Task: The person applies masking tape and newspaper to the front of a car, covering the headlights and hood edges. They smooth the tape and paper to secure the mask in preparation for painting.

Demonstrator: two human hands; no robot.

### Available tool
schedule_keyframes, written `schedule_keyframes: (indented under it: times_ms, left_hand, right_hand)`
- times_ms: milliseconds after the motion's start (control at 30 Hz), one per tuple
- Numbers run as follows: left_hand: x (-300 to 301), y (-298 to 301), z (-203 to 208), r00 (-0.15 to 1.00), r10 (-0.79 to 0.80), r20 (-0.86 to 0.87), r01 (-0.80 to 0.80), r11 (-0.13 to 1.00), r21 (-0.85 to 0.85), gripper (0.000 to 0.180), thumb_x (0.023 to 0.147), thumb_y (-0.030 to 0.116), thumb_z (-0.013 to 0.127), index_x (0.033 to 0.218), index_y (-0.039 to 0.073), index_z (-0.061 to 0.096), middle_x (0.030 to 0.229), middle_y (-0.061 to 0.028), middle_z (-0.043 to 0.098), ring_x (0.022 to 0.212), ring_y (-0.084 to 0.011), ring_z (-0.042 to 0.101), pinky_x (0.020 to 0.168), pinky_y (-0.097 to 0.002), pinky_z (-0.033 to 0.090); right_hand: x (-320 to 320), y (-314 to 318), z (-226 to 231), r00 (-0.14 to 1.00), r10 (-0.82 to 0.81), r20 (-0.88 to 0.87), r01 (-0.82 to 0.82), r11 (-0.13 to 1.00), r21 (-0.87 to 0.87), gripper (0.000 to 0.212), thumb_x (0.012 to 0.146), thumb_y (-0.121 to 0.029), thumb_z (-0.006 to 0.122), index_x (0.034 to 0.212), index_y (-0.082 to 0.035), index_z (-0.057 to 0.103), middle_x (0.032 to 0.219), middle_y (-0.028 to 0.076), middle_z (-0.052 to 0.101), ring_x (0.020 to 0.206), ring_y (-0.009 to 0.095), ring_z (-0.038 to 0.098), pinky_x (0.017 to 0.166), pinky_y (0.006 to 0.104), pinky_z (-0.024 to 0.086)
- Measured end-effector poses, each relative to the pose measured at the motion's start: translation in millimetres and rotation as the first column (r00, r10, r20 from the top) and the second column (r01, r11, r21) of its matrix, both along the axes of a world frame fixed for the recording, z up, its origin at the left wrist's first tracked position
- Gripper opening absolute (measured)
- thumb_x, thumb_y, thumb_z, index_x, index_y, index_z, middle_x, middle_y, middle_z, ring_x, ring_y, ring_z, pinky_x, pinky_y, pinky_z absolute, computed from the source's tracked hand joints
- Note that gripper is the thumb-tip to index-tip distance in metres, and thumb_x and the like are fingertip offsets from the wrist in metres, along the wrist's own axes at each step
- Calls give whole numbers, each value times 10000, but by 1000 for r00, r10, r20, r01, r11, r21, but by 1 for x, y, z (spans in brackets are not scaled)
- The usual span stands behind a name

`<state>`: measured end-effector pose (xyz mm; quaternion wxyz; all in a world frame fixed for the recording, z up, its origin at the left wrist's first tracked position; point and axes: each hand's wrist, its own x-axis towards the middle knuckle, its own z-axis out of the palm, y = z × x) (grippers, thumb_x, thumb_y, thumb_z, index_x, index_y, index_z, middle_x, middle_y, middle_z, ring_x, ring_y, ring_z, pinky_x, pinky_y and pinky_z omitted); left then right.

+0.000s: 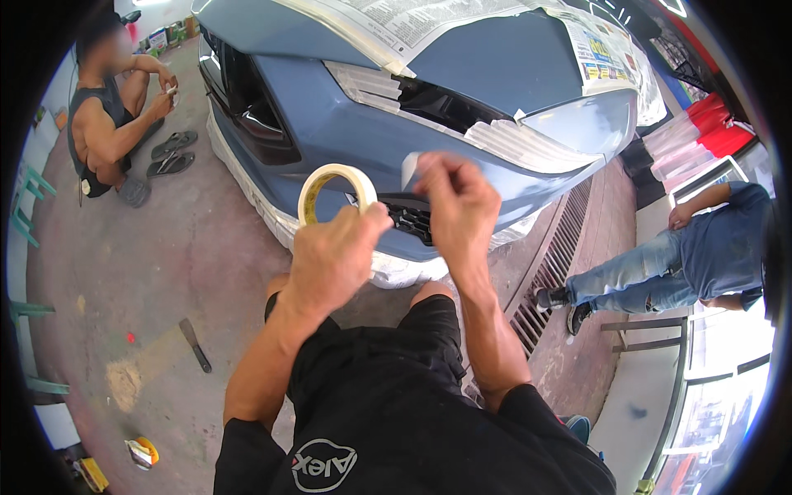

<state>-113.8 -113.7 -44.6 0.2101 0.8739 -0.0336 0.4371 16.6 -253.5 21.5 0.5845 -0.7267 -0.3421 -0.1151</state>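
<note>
Cream tape roll (363,184) held up before a blue-grey car front (346,124)

The tape roll is just above and left of the centre of the frame, its ring facing the camera. The left hand (334,252) grips its lower edge, fingers curled inward and pressed against it; that forearm slants up and rightward from the lower part of the frame. Near it, to the right, the right hand (462,198) is raised with bent fingers drawn together, apparently pinching a small pale tape piece (409,171), though blur hides the exact contact. Its forearm leans up and leftward.

Behind both hands the car front fills the upper middle, with newspaper (445,25) on top and pale masking strips (528,148) across its lamp areas. The concrete floor (91,264) spreads over the left, bearing a scraper (196,346) at lower left. In the upper left, a person in a dark sleeveless top (95,115) sits low beside grey sandals (172,155). At right, near a floor grate (563,247), stands another person in jeans (635,272).
</note>
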Motion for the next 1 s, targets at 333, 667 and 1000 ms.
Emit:
schedule_keyframes:
  times_ms: [333, 667, 1000]
  left_hand:
    - [55, 20, 29, 983, 182, 20, -130, 768, -627, 379, 965, 385, 870, 1177, 80, 796, 915, -117, 645, 747, -221, 581, 713, -366, 504]
    - [86, 71, 29, 953, 270, 135, -210, 914, -347, 187, 969, 276, 836, 977, 90, 819, 894, -147, 693, 863, -320, 625, 759, -463, 480]
    - [127, 90, 30, 881, 449, 146, -435, 892, -124, 194, 966, 328, 826, 991, 136, 831, 807, -148, 708, 892, -381, 663, 877, -510, 435]
  right_hand:
    - [9, 51, -36, 998, -5, -58, 19, 970, 241, 216, 1028, -129, 822, 1186, 18, 808, 981, 66, 779, 844, 99, 683, 758, 268, 561]
    - [13, 83, -17, 965, -66, -253, 112, 979, 171, 237, 1042, -189, 813, 1168, 12, 805, 955, 58, 771, 845, 92, 683, 708, 263, 526]
    - [57, 109, -37, 778, -470, 416, 493, 868, 58, 141, 961, -235, 842, 980, -97, 822, 1040, 91, 696, 912, 293, 628, 809, 440, 498]
